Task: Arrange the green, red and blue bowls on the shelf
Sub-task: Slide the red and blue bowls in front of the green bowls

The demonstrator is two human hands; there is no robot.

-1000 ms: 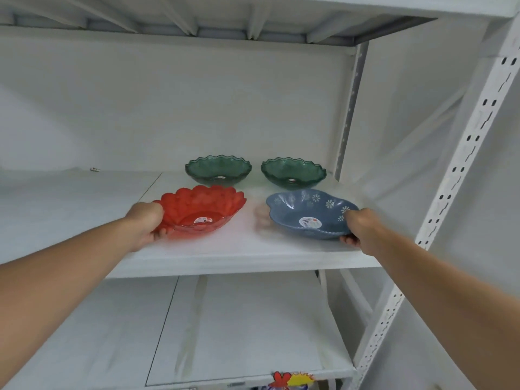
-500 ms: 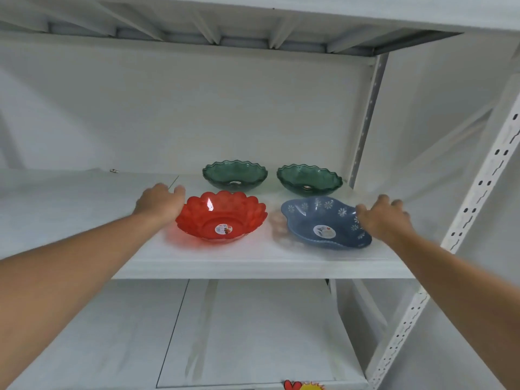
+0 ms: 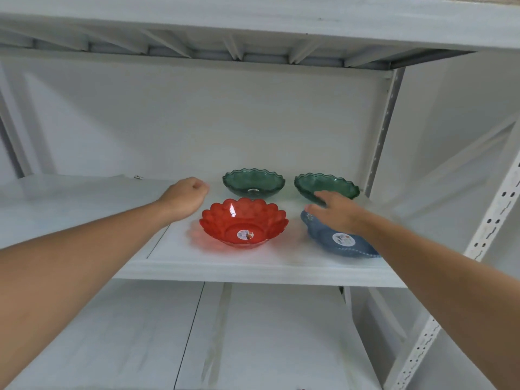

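Out on the left the white shelf (image 3: 70,209) runs wide and bare, plenty of room to slide things that way. My left hand (image 3: 184,199) hangs over the board, fingers curled in loosely, gripping nothing, just beside the red bowl (image 3: 243,223) and short of the left green bowl (image 3: 253,182). The red bowl sits upright near the front edge, round and scalloped, so no long axis to speak of, mouth up. The left green bowl is behind it, also upright, near the back wall. A clear lane runs between the two columns. My right hand (image 3: 337,213) is flat, fingers spread, palm down over the blue bowl (image 3: 340,240), fingertips reaching the right green bowl (image 3: 327,187); I can't tell whether they touch. The blue bowl looks longer than wide, its length running front-right to back-left. The shelf upright (image 3: 380,142) closes things in at the right.
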